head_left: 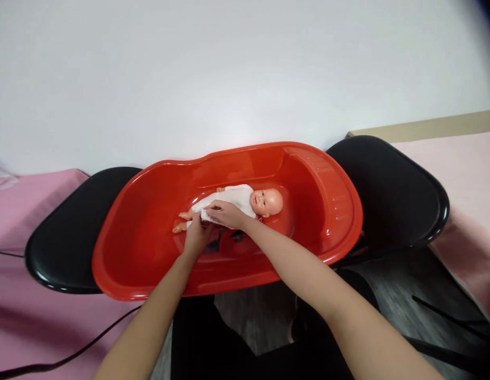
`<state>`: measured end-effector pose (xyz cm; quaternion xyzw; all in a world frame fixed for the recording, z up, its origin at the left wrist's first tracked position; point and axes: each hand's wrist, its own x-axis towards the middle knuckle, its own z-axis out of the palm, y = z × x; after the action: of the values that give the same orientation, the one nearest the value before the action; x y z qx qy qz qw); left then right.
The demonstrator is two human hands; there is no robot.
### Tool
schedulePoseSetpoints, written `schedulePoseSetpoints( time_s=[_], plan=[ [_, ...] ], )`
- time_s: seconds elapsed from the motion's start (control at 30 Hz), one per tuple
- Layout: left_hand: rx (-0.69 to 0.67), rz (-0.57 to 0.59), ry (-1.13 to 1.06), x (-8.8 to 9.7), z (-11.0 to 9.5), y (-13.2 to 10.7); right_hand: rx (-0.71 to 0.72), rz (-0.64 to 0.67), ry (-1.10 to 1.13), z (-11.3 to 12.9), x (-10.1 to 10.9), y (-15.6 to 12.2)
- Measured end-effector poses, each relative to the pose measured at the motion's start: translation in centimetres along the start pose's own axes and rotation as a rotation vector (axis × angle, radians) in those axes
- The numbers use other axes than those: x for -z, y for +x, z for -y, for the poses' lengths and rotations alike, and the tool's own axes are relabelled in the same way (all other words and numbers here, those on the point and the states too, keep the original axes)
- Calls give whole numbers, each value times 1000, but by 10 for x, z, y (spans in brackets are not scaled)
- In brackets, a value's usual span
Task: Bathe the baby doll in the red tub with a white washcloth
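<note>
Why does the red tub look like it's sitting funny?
The long red plastic baby tub rests across two round black seats, bridging the gap between them. Inside, the small doll in white clothing lies on its back in a dry tub. Both hands touch its clothing. Nothing is spilled or broken.

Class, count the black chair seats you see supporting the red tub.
2. One black chair seat sits under the red tub's left end, the other black chair seat under its right end. The tub may hide anything between them.
</note>
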<state>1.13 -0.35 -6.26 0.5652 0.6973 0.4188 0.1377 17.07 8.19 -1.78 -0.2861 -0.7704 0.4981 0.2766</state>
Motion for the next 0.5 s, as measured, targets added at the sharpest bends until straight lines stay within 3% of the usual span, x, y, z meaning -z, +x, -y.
schedulePoseSetpoints(
  time_s=[0.17, 0.33, 0.5],
  plan=[
    [-25, -29, 13, 0, 5, 0, -28, -13, -62, 0, 3, 1],
    [-40, -7, 33, -4, 13, 0, 54, 129, -299, 3, 8, -5],
    [-37, -9, 28, -6, 11, 0, 15, 53, -337, -3, 7, -5]
  ],
)
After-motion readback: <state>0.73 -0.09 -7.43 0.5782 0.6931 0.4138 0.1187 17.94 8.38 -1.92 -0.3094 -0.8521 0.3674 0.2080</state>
